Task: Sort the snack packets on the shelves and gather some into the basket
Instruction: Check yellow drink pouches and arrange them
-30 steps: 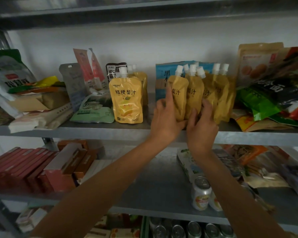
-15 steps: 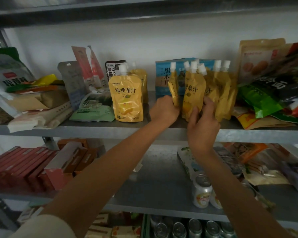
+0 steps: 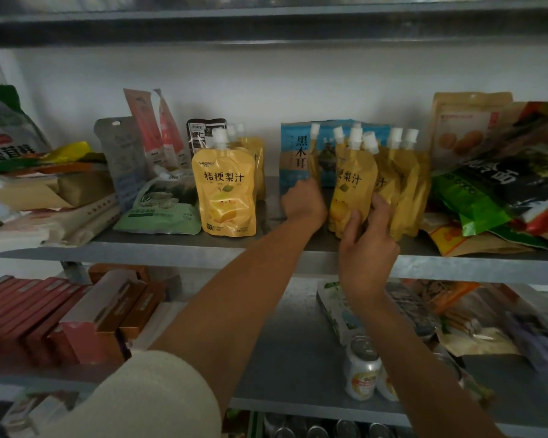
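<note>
Several yellow spouted juice pouches (image 3: 402, 178) stand in a row on the upper shelf (image 3: 171, 248). My left hand (image 3: 302, 200) grips one yellow pouch (image 3: 312, 159), turned edge-on, at the left end of the row in front of a blue packet (image 3: 296, 153). My right hand (image 3: 367, 241) holds the front pouch (image 3: 353, 184) of the row, thumb on its face and fingers round its right side. Another yellow pouch (image 3: 223, 191) stands alone further left. No basket is in view.
Green and dark bags (image 3: 469, 200) are piled at the right of the shelf, and flat packets (image 3: 159, 213) and bags lie at the left. The lower shelf holds red boxes (image 3: 29, 311) and drink cans (image 3: 361, 368).
My left hand has drawn one pouch leftward off the group and turned it edge-on, deeper on the shelf. My right hand has closed round the front pouch.
</note>
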A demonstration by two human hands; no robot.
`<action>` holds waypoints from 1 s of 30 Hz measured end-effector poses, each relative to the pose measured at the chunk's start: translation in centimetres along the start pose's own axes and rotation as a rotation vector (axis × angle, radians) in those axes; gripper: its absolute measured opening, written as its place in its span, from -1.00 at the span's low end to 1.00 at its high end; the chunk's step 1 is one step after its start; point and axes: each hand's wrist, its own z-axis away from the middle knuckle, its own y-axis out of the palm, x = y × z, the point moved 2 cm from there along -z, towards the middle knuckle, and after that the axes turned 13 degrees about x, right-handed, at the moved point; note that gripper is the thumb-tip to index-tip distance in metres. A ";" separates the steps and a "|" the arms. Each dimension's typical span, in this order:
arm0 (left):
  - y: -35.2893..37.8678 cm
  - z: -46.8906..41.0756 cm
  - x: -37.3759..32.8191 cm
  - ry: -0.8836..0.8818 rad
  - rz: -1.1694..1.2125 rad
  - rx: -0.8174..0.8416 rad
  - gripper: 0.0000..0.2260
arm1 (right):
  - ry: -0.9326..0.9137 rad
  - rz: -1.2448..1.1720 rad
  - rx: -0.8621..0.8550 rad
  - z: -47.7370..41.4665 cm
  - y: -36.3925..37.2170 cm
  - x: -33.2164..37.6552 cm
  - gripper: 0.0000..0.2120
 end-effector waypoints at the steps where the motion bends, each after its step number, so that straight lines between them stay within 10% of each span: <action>1: 0.0 0.1 0.0 0.001 -0.004 -0.002 -0.82 | -0.002 0.007 -0.004 0.0 0.0 -0.1 -0.72; 9: -1.0 2.2 0.9 -0.006 0.223 0.096 -0.79 | 0.033 -0.029 0.018 0.1 -0.3 0.1 -0.68; 18: -2.0 10.1 2.7 0.462 0.672 0.249 -0.46 | 0.069 -0.377 0.198 0.1 -1.7 -0.9 -0.71; 30: -2.7 17.0 5.5 0.168 1.129 0.303 -0.83 | 0.471 -0.871 0.569 3.7 -6.6 0.4 -0.84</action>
